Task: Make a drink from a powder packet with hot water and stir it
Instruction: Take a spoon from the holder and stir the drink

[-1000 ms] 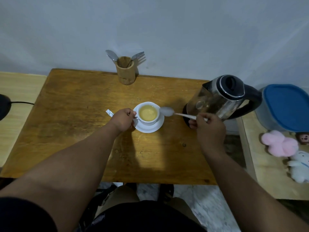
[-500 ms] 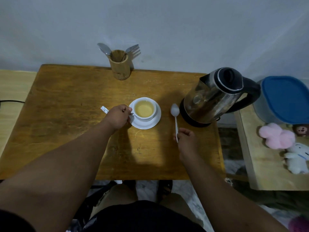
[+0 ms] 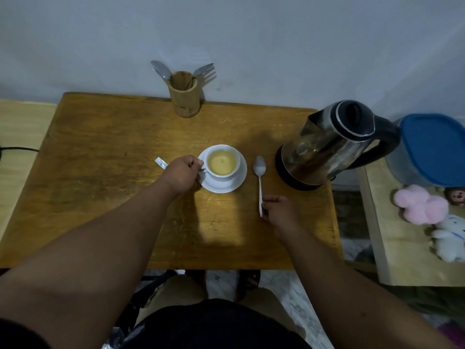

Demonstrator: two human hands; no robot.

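A white cup (image 3: 222,162) full of pale yellow drink stands on a white saucer (image 3: 234,185) in the middle of the wooden table (image 3: 105,157). My left hand (image 3: 182,174) grips the cup's handle from the left. A white spoon (image 3: 260,180) lies flat on the table right of the saucer, bowl pointing away. My right hand (image 3: 279,210) pinches the near end of its handle. A torn white packet (image 3: 161,162) pokes out from behind my left hand. The steel and black kettle (image 3: 329,144) stands at the table's right edge.
A wooden holder (image 3: 185,96) with a spoon and a fork stands at the table's back edge by the wall. To the right, a lower shelf carries a blue-lidded tub (image 3: 432,149) and soft toys (image 3: 420,204). A dark cable (image 3: 17,148) crosses the left bench.
My right hand carried the spoon from above the cup's right side down to the table, where it now lies flat. My left hand stays on the cup handle.
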